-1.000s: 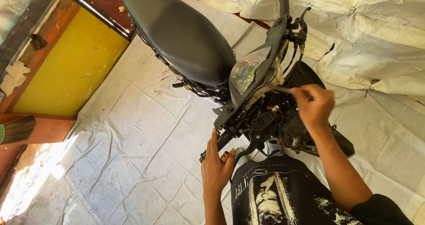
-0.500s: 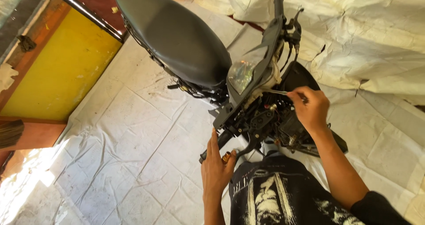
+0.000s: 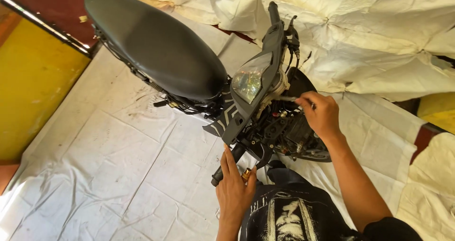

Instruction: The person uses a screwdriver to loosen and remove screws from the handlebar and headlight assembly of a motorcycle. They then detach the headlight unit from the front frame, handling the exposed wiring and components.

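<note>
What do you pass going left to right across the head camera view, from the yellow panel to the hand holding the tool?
Yellow panel → black motorcycle seat → headlight → right hand holding a thin metal tool.

Under the left hand (image 3: 234,189) the handlebar grip (image 3: 227,162) is black, with a gold-coloured end (image 3: 246,175) beside the palm. By the right hand (image 3: 322,115) the tool shaft (image 3: 284,98) is silvery. Left of it, the headlight cowl (image 3: 265,75) is dark grey with pale chevron stripes; the seat (image 3: 156,46) is matte black. Beneath both hands, the floor sheet (image 3: 118,174) is white, and the trousers (image 3: 289,217) are black with a white print.
</note>
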